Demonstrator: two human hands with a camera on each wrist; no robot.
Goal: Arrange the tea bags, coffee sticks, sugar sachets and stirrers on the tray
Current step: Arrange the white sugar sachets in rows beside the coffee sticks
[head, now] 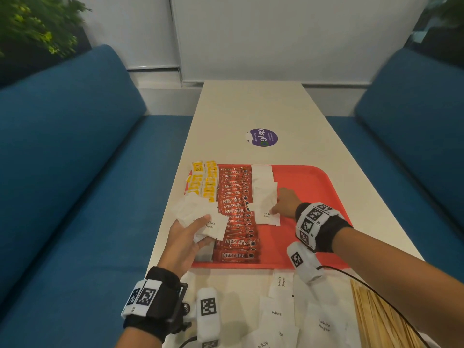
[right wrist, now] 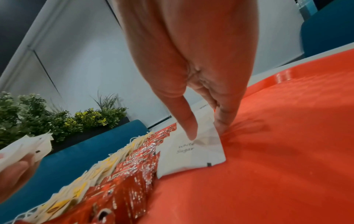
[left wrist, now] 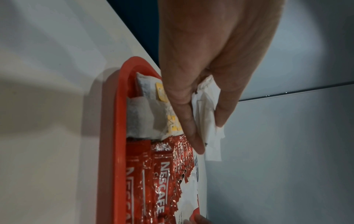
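A red tray (head: 313,182) holds yellow tea bags (head: 204,182) on its left, a column of red Nescafe coffee sticks (head: 234,212) beside them, then a column of white sugar sachets (head: 263,182). My left hand (head: 204,229) hovers over the tray's left edge and grips a bunch of sugar sachets (head: 198,214), pinched between thumb and fingers (left wrist: 208,128). My right hand (head: 276,202) reaches into the tray. Its straight thumb and fingertips (right wrist: 191,133) touch the nearest sachets (right wrist: 191,157) of the column, which lie flat.
Loose sugar sachets (head: 278,312) lie on the white table (head: 251,109) in front of the tray. Wooden stirrers (head: 376,317) are piled at the near right. The tray's right half is bare red. Blue sofas (head: 75,172) flank the table.
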